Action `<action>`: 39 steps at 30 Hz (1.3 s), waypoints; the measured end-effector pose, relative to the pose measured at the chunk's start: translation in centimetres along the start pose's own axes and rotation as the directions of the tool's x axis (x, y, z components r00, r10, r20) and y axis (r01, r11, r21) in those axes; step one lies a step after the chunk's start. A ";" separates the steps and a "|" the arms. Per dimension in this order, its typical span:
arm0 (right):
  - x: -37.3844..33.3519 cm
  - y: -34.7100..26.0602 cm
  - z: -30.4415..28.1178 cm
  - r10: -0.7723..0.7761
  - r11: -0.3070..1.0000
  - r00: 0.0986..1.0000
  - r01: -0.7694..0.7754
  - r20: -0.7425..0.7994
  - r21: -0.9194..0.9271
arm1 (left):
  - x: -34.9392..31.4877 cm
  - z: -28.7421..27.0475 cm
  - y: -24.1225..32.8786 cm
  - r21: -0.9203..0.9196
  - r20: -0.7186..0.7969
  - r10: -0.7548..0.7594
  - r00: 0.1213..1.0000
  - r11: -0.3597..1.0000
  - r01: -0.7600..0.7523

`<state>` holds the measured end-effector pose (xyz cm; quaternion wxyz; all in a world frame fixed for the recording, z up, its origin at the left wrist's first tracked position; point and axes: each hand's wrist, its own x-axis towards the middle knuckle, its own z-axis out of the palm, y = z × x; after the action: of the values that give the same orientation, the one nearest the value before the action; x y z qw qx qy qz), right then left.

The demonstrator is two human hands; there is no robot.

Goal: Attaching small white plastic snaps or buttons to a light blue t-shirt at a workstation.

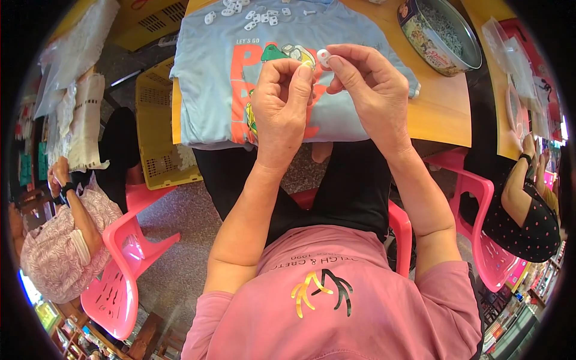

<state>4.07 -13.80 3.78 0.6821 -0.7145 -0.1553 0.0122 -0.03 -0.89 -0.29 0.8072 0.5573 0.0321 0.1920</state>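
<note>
Hands are both raised above a light blue shirt [207, 96] that lies spread on the desk [441, 114]. I record the right hand [371, 81] pinching a small white piece [324, 57] between thumb and forefinger, over the shirt's red and green print. I find the left hand [281, 99] closed thumb to forefinger on a pale item [308, 63], too covered by the fingertips for me to identify. The two held items sit close together; I cannot tell from my camera whether they touch. I note loose white pieces [273, 21] scattered on the shirt's far part, an oval tin [419, 35] of grey bits at the right, and a yellow crate [157, 129] left of the desk.
</note>
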 end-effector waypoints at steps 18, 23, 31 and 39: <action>0.1 0.3 -0.1 -0.127 0.983 0.991 0.130 0.032 -0.127 | 0.0 0.0 0.2 0.026 -0.005 0.008 1.000 1.000 -0.008; 0.1 0.0 -0.2 -0.085 0.987 0.996 0.088 0.027 -0.134 | 0.0 -0.1 0.0 0.028 -0.007 0.011 1.000 1.000 -0.010; 0.1 0.3 -0.1 -0.092 0.990 0.995 0.094 0.028 -0.109 | 0.0 0.0 0.2 0.019 -0.007 0.002 1.000 1.000 -0.002; -0.1 0.2 0.2 -0.034 0.999 0.999 0.035 0.027 -0.021 | 0.0 -0.1 0.1 0.005 -0.005 -0.009 1.000 1.000 0.009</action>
<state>3.96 -13.63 3.56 0.6725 -0.7186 -0.1770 0.0084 -0.12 -0.74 -0.23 0.8066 0.5586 0.0370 0.1897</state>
